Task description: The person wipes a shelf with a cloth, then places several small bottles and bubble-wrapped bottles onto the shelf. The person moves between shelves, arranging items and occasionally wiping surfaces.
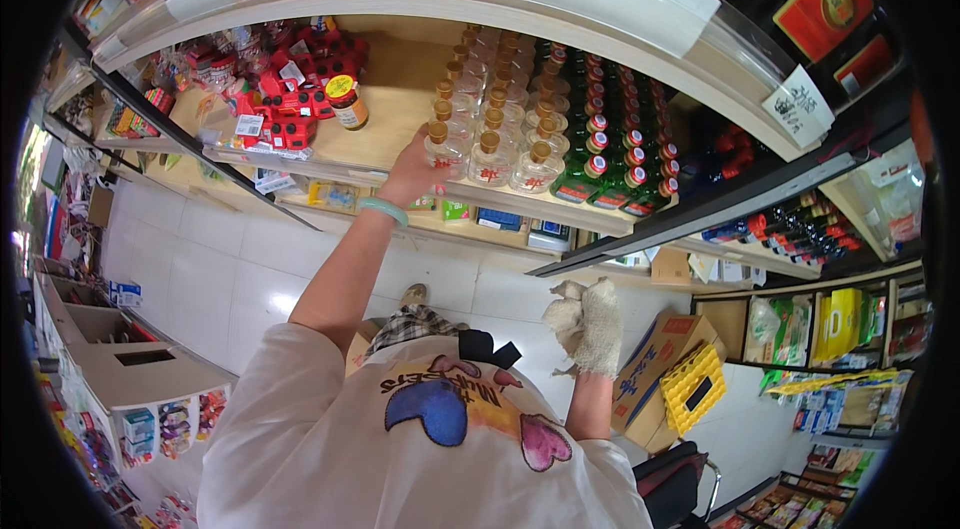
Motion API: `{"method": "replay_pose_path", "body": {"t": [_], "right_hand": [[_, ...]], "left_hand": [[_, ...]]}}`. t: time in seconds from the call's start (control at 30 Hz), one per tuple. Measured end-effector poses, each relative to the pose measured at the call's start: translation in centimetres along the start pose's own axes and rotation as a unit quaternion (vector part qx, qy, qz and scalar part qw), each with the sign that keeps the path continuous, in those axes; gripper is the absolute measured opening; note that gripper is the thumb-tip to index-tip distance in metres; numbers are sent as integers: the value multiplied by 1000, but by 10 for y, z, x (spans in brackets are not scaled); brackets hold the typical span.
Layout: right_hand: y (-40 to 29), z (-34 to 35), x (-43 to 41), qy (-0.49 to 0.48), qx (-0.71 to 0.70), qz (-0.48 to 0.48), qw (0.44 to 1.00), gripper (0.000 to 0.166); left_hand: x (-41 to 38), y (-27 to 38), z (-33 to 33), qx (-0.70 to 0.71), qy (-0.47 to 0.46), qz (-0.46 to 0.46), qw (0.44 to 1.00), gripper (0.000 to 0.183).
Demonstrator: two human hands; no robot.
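Observation:
My left hand (417, 170), with a pale green bangle at the wrist, is on the front clear glass bottle (447, 147) at the left end of rows of gold-capped bottles on a wooden shelf (390, 146). The fingers lie around the bottle's side, partly hidden. My right hand (589, 323) is low in front of the shelf, covered by a whitish, frayed cloth (600, 326); its fingers cannot be seen. Green bottles with red and white caps (595, 167) stand right of the clear ones. A jar with a yellow lid (346, 103) stands to the left.
Red packaged toys (289, 98) lie on the shelf's left part. Dark metal uprights (600, 251) flank the shelf. A cardboard box (660, 364) and a yellow egg-crate-like tray (694, 390) are at the right, near a black chair (671, 484). A beige counter (112, 356) is at the left.

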State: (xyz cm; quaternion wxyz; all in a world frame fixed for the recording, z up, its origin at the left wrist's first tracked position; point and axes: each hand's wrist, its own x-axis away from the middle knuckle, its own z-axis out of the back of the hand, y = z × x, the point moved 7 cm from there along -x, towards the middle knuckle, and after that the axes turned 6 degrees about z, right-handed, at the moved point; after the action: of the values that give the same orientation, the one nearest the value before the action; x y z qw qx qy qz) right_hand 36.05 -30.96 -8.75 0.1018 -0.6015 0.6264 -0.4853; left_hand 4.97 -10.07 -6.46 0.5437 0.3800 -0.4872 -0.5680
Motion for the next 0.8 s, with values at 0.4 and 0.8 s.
{"method": "replay_pose_path", "body": {"t": [0.4, 0.8], "right_hand": [[1, -2, -7, -34, 18, -1, 999, 23], [-4, -10, -2, -29, -44, -37, 998, 45]], "left_hand": [[-33, -3, 40, 362, 21, 53, 930, 80], [-123, -31, 0, 397, -73, 50, 914, 73]]}}
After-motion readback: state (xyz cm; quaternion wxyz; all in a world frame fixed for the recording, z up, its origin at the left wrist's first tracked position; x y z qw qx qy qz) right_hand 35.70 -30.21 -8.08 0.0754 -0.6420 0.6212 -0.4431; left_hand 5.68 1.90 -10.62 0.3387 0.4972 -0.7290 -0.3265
